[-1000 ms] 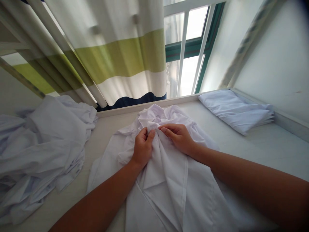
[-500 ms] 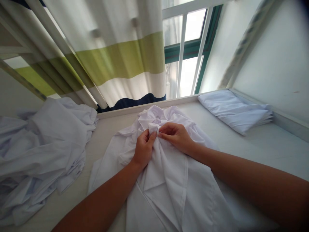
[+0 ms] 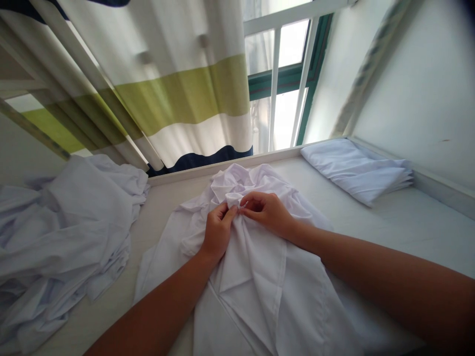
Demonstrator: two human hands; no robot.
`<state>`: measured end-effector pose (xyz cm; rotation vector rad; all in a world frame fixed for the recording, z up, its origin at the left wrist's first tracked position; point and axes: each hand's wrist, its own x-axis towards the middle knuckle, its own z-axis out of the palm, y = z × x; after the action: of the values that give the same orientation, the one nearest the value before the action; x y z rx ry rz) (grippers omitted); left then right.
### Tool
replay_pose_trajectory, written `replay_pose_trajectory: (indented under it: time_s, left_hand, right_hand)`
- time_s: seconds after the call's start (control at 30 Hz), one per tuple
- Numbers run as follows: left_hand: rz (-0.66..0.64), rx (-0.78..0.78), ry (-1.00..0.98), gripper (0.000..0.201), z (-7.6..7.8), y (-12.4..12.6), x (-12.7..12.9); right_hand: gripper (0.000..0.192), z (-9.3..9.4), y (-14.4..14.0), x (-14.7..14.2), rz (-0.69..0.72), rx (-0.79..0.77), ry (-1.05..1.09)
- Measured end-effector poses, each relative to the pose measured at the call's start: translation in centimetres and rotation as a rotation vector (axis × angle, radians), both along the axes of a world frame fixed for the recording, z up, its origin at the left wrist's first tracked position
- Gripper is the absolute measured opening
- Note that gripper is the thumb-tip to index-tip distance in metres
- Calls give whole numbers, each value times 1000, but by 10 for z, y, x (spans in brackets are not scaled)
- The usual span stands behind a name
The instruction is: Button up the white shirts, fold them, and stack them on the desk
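A white garment (image 3: pixel 256 277), looking like a shirt or coat, lies spread before me, its far end bunched into folds. My left hand (image 3: pixel 218 230) pinches the cloth near those bunched folds, thumb against the fingers. Just to its right, my right hand (image 3: pixel 270 213) is closed in a pinch at the same spot, fingertips meeting at the fabric's edge. Whether a button is between the fingertips is too small to make out. Both forearms rest over the lower part of the garment.
A loose heap of white cloth (image 3: pixel 85 212) lies at the left. Folded white cloth (image 3: pixel 356 168) sits at the right by the wall. The white surface (image 3: pixel 419 222) ends at a raised rim, with a striped curtain (image 3: pixel 185 99) and barred window (image 3: pixel 282 84) behind.
The view has shifted slightly. Both hands stay pinched at the same part of the garment, with only a small movement of the fingertips and cloth.
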<state>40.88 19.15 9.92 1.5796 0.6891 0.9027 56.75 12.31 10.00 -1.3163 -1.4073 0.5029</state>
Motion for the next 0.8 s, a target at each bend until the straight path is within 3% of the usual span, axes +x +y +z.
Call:
replay_pose_trajectory:
  time_s: [0.3,0.57,0.8]
  left_hand:
    - [-24,26,7,29,-1,1,2]
    - [-81,78,29,29,-2,2,2]
    - [-162,-30,-31,28,-6,7,3]
  right_hand:
    - [16,-2,1,0,2,25,20]
    - [28,-3,7,6,286,-93,507]
    - [27,-3,2,2,210,-37,377]
